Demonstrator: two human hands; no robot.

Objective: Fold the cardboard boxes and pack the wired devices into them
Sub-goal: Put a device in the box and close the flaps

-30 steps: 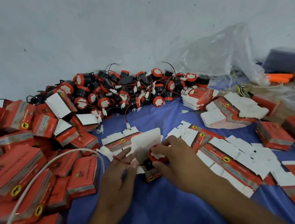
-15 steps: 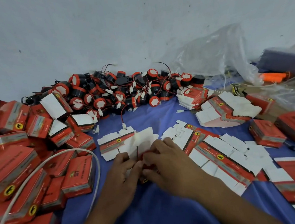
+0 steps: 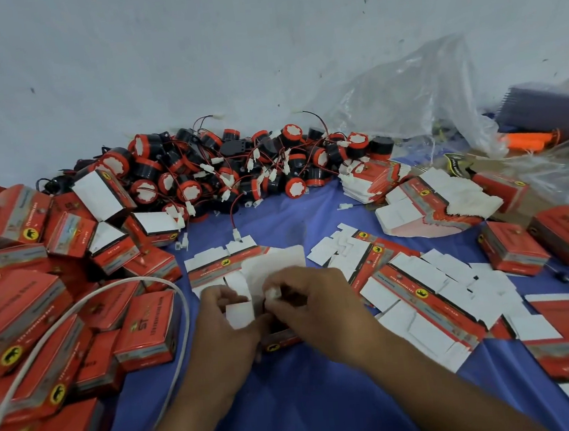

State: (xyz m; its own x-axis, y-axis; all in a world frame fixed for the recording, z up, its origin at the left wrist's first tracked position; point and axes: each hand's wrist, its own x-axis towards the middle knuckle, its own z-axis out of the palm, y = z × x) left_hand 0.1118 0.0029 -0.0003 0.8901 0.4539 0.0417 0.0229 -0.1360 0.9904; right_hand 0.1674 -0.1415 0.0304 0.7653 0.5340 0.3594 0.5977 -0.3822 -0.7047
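Note:
A small red cardboard box (image 3: 280, 340) stands on the blue cloth (image 3: 292, 403) between my hands, its white flaps up. My left hand (image 3: 222, 327) holds one white side flap (image 3: 240, 314) of it. My right hand (image 3: 313, 307) pinches a white connector plug (image 3: 272, 293) over the box's open top. The device itself is hidden inside the box and behind my fingers. A heap of red-and-black wired devices (image 3: 238, 171) lies at the back by the wall.
Folded red boxes (image 3: 43, 305) pile up on the left, with a white cable (image 3: 111, 292) looping over them. Flat unfolded boxes (image 3: 427, 292) spread out on the right, stacks (image 3: 430, 209) behind them. A clear plastic bag (image 3: 421, 100) and an orange tool (image 3: 527, 140) sit at the back right.
The red-topped device that my right hand held over the box has gone down into it. Both hands have closed in over the box top, and the view has shifted slightly.

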